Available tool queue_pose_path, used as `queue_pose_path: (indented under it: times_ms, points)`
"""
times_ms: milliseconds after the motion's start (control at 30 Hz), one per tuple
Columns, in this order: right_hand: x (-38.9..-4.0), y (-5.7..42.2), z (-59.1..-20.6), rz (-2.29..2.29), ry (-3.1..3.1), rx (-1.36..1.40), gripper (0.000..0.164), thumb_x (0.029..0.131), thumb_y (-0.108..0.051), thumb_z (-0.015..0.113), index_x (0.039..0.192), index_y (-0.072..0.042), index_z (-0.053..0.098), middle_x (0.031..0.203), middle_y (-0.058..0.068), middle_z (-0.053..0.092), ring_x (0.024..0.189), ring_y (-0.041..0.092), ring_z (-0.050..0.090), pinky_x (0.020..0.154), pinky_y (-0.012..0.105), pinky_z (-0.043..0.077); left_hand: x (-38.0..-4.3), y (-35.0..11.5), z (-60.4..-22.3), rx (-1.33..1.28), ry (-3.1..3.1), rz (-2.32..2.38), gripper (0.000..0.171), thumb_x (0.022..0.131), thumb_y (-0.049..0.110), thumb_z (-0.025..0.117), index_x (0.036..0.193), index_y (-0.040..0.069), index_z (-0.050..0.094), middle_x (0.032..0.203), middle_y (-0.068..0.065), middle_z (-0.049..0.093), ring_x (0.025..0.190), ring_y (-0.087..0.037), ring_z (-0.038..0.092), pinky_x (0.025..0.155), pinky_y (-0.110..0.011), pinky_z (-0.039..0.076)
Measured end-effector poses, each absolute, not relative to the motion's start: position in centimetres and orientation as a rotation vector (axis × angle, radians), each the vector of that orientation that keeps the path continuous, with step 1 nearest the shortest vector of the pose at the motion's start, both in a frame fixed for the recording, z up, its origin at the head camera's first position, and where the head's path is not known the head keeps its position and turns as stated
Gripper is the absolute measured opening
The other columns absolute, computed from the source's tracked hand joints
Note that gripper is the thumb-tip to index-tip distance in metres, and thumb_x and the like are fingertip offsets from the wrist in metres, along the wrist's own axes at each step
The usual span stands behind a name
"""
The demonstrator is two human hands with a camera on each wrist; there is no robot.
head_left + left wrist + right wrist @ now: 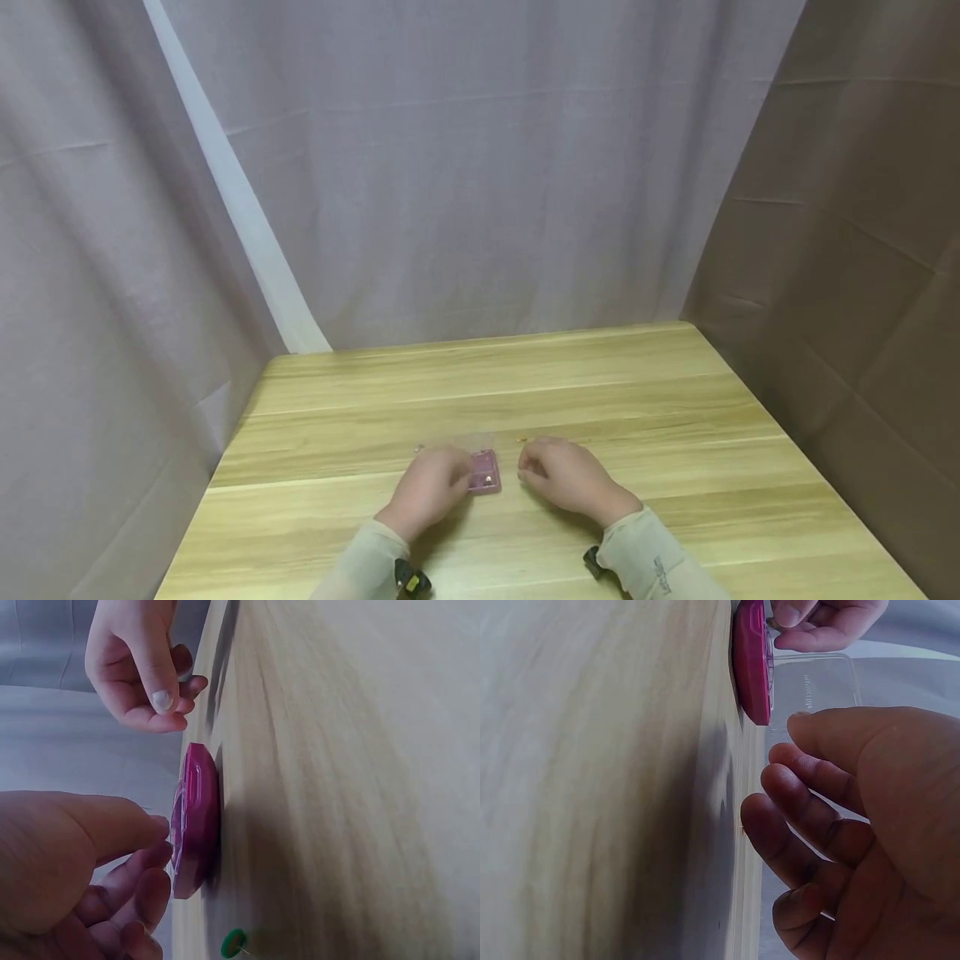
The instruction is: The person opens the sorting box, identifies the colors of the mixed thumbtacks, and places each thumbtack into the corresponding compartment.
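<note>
A pink compartment box [486, 472] lies on the wooden table with its clear lid [817, 682] raised at the far side. Over the box's left part is my left hand [435, 482], thumb and forefinger pinched together. Between those fingertips a small dull piece [772, 624] shows, mostly hidden, which looks like a thumbtack. Inside the box, a small gold piece [488, 480] sits in a near compartment. To the right of the box, my right hand [567, 477] hovers with fingers loosely bent and nothing in them.
A green thumbtack [234, 943] lies on the table near the left hand. Beyond the right hand is a small gold item [522, 439], and a small pale item [419, 447] lies beyond the left. Grey curtains [487, 183] hang behind the table.
</note>
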State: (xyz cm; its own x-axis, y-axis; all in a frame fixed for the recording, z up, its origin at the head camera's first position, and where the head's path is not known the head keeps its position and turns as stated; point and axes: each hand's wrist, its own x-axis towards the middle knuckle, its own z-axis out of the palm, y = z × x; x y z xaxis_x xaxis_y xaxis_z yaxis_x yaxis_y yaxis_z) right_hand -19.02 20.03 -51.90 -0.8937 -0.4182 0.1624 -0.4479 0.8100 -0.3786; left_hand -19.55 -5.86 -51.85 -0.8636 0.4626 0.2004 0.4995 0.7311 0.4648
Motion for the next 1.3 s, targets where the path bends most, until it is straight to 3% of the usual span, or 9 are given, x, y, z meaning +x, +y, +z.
queue_pose_path:
  times_ms: [100,367,633,767,867,1300]
  points:
    - [-18.9,19.9,-51.8,0.638,-2.925,0.702,0.008,0.089,-0.037,0.068,0.093,-0.031,0.068,0.086,-0.018,0.062,0.077,0.002,0.054,0.072,0.034,0.055,-19.4,-6.0,-51.9,-0.781,-2.862,-0.801,0.011,0.086,0.021,0.07,0.096,0.017,0.075,0.105,-0.002,0.075,0.1,-0.019,0.064,0.093,-0.046,0.054]
    - [-18.9,20.0,-51.9,0.636,-2.929,0.693,0.009,0.089,-0.037,0.068,0.094,-0.03,0.069,0.087,-0.017,0.063,0.078,0.002,0.055,0.073,0.034,0.055,-19.1,-6.9,-51.6,-0.749,-2.871,-0.822,0.018,0.087,0.024,0.068,0.103,0.018,0.075,0.114,-0.001,0.073,0.104,-0.019,0.062,0.1,-0.049,0.049]
    - [-18.9,19.9,-52.0,0.65,-2.932,0.695,0.01,0.089,-0.037,0.068,0.095,-0.029,0.069,0.086,-0.017,0.064,0.076,0.001,0.055,0.071,0.033,0.055,-18.9,-8.4,-51.7,-0.737,-2.831,-0.857,0.01,0.088,0.023,0.069,0.095,0.017,0.073,0.09,0.004,0.074,0.081,-0.008,0.062,0.108,-0.047,0.043]
    - [-18.9,19.8,-52.0,0.639,-2.934,0.689,0.01,0.089,-0.038,0.068,0.095,-0.029,0.069,0.086,-0.017,0.064,0.076,0.001,0.055,0.071,0.033,0.055,-18.4,-9.4,-51.8,-0.691,-2.836,-0.884,0.012,0.088,0.024,0.071,0.098,0.017,0.072,0.086,0.006,0.071,0.07,-0.001,0.057,0.085,-0.038,0.057]
    - [-19.1,19.7,-51.9,0.64,-2.929,0.69,0.01,0.089,-0.038,0.068,0.095,-0.03,0.069,0.087,-0.016,0.064,0.077,0.001,0.055,0.073,0.034,0.055,-18.0,-10.3,-51.8,-0.656,-2.838,-0.898,0.012,0.088,0.023,0.071,0.099,0.017,0.072,0.085,0.008,0.068,0.069,-0.001,0.056,0.069,-0.033,0.057]
    - [-19.4,19.4,-51.1,0.646,-2.935,0.696,0.013,0.089,-0.039,0.068,0.097,-0.029,0.07,0.087,-0.016,0.065,0.078,0.002,0.056,0.074,0.034,0.055,-17.4,-13.5,-52.0,-0.562,-2.894,-0.865,0.006,0.089,0.026,0.069,0.085,0.022,0.072,0.072,0.014,0.059,0.064,-0.003,0.051,0.062,-0.03,0.05]
